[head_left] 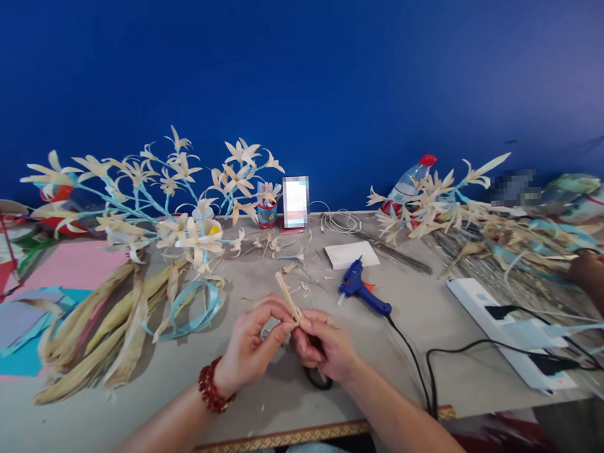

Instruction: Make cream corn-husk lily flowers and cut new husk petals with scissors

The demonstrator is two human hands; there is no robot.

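Above the middle of the table, my left hand (259,332) pinches the base of a narrow pale corn husk strip (286,295) between thumb and fingers. My right hand (330,345) meets it there, its thumb and fingers closed on the same base. The strip points up and away, tilted slightly left. Below my right hand shows a black loop (317,381), like a scissors handle; whether that hand holds it or it lies on the table I cannot tell. A blue hot glue gun (361,287) lies to the right of my hands, beside a white card (350,255).
Corn husks (120,321) and a light blue ribbon (205,307) lie left. Husk flowers (179,168) on blue stems stand behind. A power strip (501,331) with cables crosses the right side. Another person's hand (597,274) is at the far right. A phone (296,203) stands at the back.
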